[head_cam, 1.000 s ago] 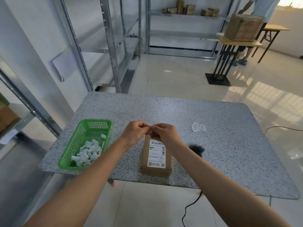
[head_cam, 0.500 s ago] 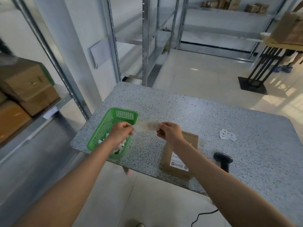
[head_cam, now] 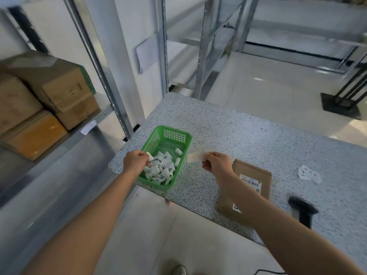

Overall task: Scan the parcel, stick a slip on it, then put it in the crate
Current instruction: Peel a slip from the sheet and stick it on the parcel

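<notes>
Two hands, two jobs: my right hand (head_cam: 217, 163) pinches the limp slip (head_cam: 195, 156) just beside the green basket (head_cam: 183, 135); my left hand (head_cam: 136, 162) closes on a scrap above it. Curling could stick the slip to itself before reaching the parcel (head_cam: 252, 181) on the table (head_cam: 258, 135).

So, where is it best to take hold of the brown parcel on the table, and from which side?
Grip the brown parcel by its two long edges, near the end away from the person, reaching down from above. It lies flat, long and narrow, and the right forearm covers its near end. The right hand first has to free itself of the slip.
</notes>
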